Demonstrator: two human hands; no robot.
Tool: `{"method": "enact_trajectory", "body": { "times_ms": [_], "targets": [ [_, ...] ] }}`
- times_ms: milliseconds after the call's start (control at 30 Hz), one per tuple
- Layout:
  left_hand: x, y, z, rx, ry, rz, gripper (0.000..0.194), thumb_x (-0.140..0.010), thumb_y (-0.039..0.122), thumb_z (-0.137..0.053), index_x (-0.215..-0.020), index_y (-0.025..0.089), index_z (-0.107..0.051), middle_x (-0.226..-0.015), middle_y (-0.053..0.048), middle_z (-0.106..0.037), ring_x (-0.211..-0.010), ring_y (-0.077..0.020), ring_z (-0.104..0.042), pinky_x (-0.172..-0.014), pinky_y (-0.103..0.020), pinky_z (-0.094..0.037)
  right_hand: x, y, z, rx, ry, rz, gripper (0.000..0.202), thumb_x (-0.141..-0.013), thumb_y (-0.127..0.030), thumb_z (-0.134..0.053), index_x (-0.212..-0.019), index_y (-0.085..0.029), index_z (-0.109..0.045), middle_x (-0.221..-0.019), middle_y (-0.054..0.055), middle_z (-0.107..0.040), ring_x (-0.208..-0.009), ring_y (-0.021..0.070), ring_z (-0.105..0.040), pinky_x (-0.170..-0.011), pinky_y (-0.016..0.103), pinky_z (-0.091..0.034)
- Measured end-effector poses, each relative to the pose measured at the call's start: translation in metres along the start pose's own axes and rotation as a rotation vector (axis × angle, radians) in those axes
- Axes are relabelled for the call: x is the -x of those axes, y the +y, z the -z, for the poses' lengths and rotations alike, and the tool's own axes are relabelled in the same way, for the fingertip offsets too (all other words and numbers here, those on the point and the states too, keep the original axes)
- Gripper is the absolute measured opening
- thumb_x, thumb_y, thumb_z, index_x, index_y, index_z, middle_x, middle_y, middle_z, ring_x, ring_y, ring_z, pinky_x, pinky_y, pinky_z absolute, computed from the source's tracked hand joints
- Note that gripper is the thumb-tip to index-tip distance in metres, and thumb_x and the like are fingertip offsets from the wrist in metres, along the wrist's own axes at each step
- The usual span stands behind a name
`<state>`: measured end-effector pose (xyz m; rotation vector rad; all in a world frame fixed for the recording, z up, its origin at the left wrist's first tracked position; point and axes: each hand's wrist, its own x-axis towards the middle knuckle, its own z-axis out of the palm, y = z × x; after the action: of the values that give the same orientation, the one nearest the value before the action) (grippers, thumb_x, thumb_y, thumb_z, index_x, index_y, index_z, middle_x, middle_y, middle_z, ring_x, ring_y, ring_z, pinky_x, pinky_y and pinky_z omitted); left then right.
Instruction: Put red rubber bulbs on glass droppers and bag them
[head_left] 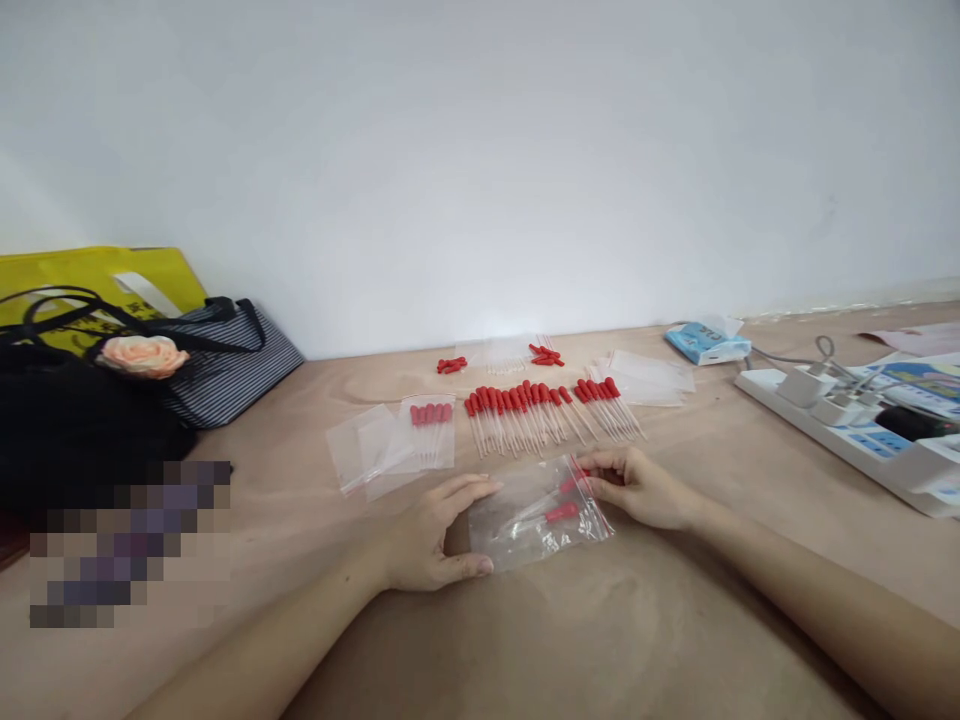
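A clear zip bag (517, 545) lies on the table between my hands, its red-lined mouth to the right. Inside it are droppers with red rubber bulbs; the lower bulb (562, 512) shows plainly. My left hand (435, 530) rests at the bag's closed end, thumb and fingers spread apart at its corners. At the mouth, my right hand (630, 485) pinches around the bulb end of the upper dropper (573, 482), whose stem points left into the bag. The fingertips partly hide that bulb. Behind the bag lie a row of droppers (517, 400) and a smaller group (600, 392).
Left of the row, a filled bag (429, 440) overlaps flat zip bags (360, 445). Farther back lie loose red bulbs (546, 355), thin clear stems (508, 358) and more bags (649, 378). A tissue pack (705, 342) and power strip (862, 435) stand right; a striped bag (217, 370) sits left.
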<state>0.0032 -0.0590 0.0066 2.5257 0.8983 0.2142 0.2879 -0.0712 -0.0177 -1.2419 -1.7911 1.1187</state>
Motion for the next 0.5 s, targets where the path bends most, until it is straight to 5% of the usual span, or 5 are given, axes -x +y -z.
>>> {"method": "enact_trajectory", "body": {
  "times_ms": [200,367,500],
  "targets": [
    [0.001,-0.001,-0.001,0.003,0.008,-0.007,0.065,-0.071,0.049,-0.055,-0.126,0.024,-0.033,-0.131,-0.008,-0.037,-0.119,-0.0260,-0.036,-0.097,-0.042,-0.031,0.003,-0.009,-0.014,-0.107,-0.075,0.002,0.022,-0.074,-0.038,-0.054,-0.076,-0.018,-0.061,-0.069,0.001,-0.061,-0.065,0.0144,-0.055,-0.061,0.026,-0.044],
    [0.002,0.000,0.000,-0.007,-0.007,0.011,0.065,-0.071,0.049,-0.055,-0.127,0.024,-0.032,-0.132,-0.008,-0.036,-0.120,-0.0261,-0.034,-0.098,-0.043,-0.030,0.001,-0.007,-0.004,-0.130,-0.147,0.011,0.022,-0.074,-0.036,-0.053,-0.074,-0.017,-0.063,-0.072,0.002,-0.063,-0.068,0.0143,-0.056,-0.065,0.027,-0.043],
    [0.003,0.000,0.000,-0.015,-0.002,0.000,0.064,-0.071,0.050,-0.055,-0.126,0.024,-0.034,-0.131,-0.008,-0.037,-0.119,-0.0262,-0.036,-0.097,-0.043,-0.031,-0.018,0.005,0.017,0.089,0.171,-0.036,0.016,-0.069,-0.031,-0.056,-0.067,-0.015,-0.060,-0.062,0.000,-0.059,-0.055,0.0117,-0.051,-0.053,0.023,-0.039]
  ]
}}
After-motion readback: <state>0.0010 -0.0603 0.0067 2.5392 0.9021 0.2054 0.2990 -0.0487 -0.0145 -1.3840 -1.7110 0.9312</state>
